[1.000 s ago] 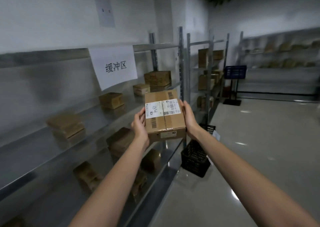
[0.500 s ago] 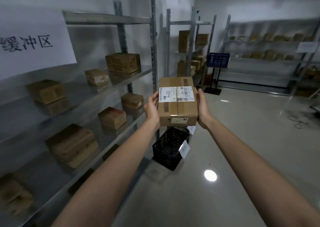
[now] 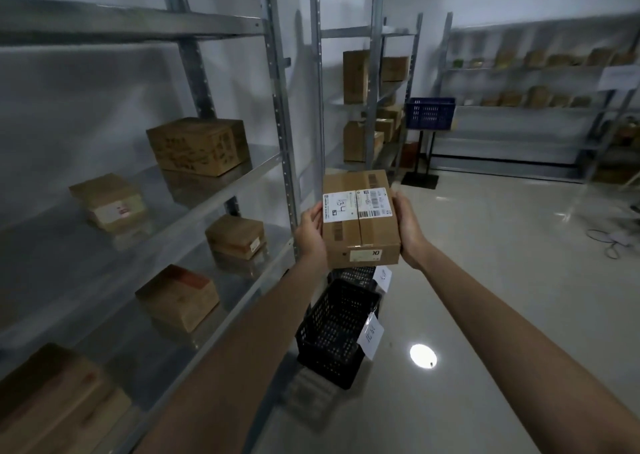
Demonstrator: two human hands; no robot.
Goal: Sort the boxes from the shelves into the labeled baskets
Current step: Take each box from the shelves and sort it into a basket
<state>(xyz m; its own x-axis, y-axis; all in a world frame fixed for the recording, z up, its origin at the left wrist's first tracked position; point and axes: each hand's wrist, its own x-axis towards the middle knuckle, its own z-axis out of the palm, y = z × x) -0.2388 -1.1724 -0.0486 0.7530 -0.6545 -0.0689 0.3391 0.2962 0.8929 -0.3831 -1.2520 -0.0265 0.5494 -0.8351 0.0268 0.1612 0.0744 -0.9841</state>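
One box (image 3: pixel 360 218) clamped between left hand (image 3: pixel 310 235) and right hand (image 3: pixel 408 231), fingers curled on its edges, above black baskets (image 3: pixel 332 332).

Risks judged:
- slip, if side pressure is eased
- wrong basket chosen (tags hardly readable)

Counted:
- two black baskets below hands
- one blue basket (image 3: pixel 429 112) far beyond hands
- five shelf boxes (image 3: pixel 235 235) left of left hand
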